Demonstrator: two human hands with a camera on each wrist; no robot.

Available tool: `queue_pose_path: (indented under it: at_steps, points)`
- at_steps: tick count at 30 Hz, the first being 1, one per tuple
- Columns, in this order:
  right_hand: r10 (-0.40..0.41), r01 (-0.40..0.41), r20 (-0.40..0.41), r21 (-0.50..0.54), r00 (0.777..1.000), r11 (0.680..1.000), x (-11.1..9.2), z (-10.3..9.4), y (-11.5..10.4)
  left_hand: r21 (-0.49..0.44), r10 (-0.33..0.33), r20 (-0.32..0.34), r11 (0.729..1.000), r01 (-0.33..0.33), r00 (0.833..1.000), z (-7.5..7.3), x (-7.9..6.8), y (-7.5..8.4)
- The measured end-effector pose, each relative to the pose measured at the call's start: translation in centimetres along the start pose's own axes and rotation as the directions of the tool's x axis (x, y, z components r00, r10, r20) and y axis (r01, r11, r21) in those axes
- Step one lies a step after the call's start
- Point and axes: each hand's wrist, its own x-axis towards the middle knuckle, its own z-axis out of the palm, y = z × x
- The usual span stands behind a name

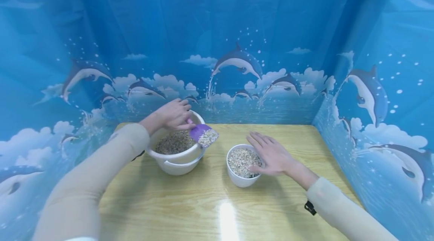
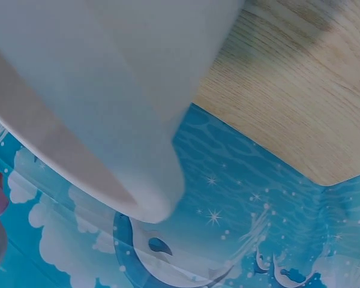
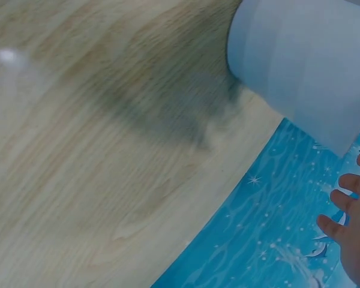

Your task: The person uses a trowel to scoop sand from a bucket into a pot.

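In the head view my left hand grips the handle of a small purple scoop above the right rim of a white bucket. Pale grain lies on the scoop's blade, and darker-looking grain covers the bottom of the bucket. My right hand is held with fingers extended over the right side of a smaller white bowl, which is nearly full of mixed grain. Whether it touches the rim I cannot tell. The right wrist view shows its fingers spread beside the bowl's outer wall.
Both containers stand on a light wooden table. A blue curtain printed with dolphins and clouds surrounds the table at the back and sides. The bucket's handle hangs down its front.
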Motion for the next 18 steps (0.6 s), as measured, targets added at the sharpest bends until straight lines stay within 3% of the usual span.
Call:
queue_pose_path:
  at_steps: [10,18]
  points:
    - [-0.008,0.007,-0.035,-0.017,0.999,1.0,-1.2,0.6,0.5,0.007,0.025,-0.023,1.0,-0.025,0.999,-0.7,1.5,0.6]
    - [-0.012,0.011,-0.037,-0.018,0.999,1.0,-2.1,1.3,0.6,0.032,0.046,-0.006,0.998,-0.046,0.999,-0.6,2.8,2.4]
